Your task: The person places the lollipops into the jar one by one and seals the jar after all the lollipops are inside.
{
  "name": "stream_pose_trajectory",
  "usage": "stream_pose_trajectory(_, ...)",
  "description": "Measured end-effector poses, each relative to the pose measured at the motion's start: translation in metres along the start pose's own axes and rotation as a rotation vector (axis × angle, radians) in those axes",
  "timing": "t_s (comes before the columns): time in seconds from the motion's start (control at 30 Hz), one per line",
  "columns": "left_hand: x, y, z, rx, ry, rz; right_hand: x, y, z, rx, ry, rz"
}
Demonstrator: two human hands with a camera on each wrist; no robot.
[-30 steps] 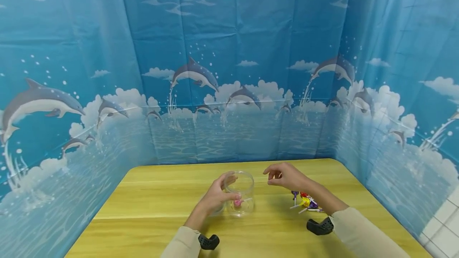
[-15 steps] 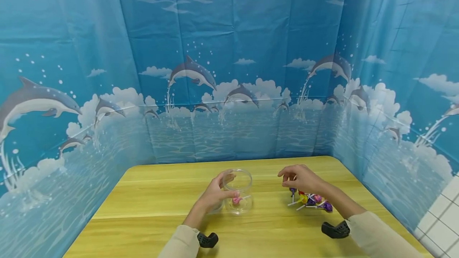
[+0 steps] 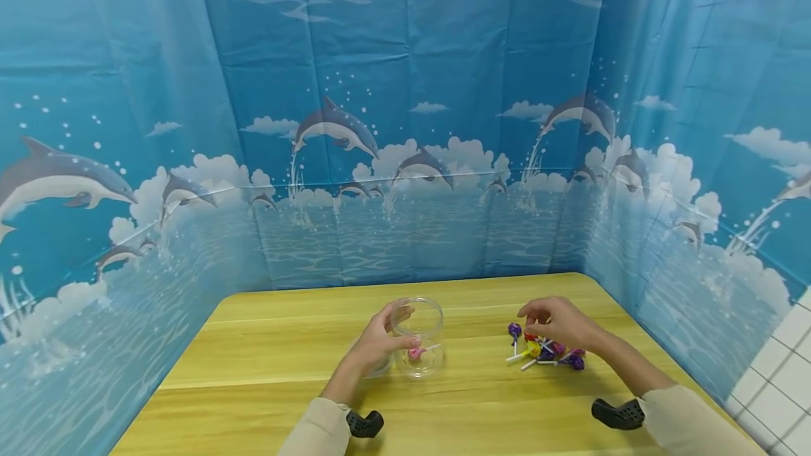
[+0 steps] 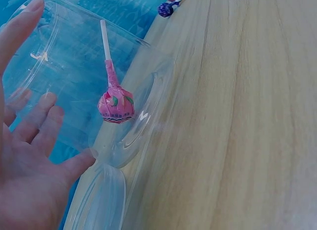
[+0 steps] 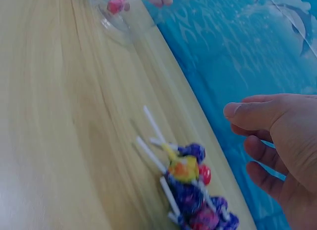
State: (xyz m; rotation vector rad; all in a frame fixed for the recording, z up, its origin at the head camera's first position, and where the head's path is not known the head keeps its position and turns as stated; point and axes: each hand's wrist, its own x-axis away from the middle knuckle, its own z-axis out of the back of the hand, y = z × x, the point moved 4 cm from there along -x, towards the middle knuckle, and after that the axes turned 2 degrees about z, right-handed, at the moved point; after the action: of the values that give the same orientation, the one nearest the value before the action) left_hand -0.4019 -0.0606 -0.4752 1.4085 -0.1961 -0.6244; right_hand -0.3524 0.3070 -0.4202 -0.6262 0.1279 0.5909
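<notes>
My left hand (image 3: pixel 378 340) grips the side of a clear plastic jar (image 3: pixel 434 335), thumb and fingers spread round its wall. Inside lies one pink-wrapped lollipop (image 4: pixel 116 103) with a white stick. The jar stands upright on the table, its mouth uncovered. Over a heap of wrapped lollipops my right hand (image 3: pixel 562 322) hovers, fingers loosely bent with nothing between them. In that heap are a yellow lollipop (image 5: pixel 183 169), a red one (image 5: pixel 204 174) and several purple ones; their sticks point various ways.
A clear round lid (image 4: pixel 103 202) lies on the table beside the jar, partly hidden by the left hand in the head view. The yellow wood-grain table (image 3: pixel 266 357) meets a blue dolphin-print curtain (image 3: pixel 355 231) behind and at both sides.
My right hand has moved right, away from the jar, and down over the lollipop heap. The left hand keeps its hold on the jar, with the pink lollipop still inside.
</notes>
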Motion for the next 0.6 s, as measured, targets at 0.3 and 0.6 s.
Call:
stream_pose_trajectory(0.3, 0.002, 0.002, 0.000, 0.007, -0.002, -0.007, 0.023, 0.014, 0.004, 0.000, 0.013, -0.044)
stream_pose_trajectory(0.6, 0.002, 0.002, -0.002, 0.011, -0.004, -0.010, 0.040, 0.034, -0.003, -0.020, 0.004, -0.079)
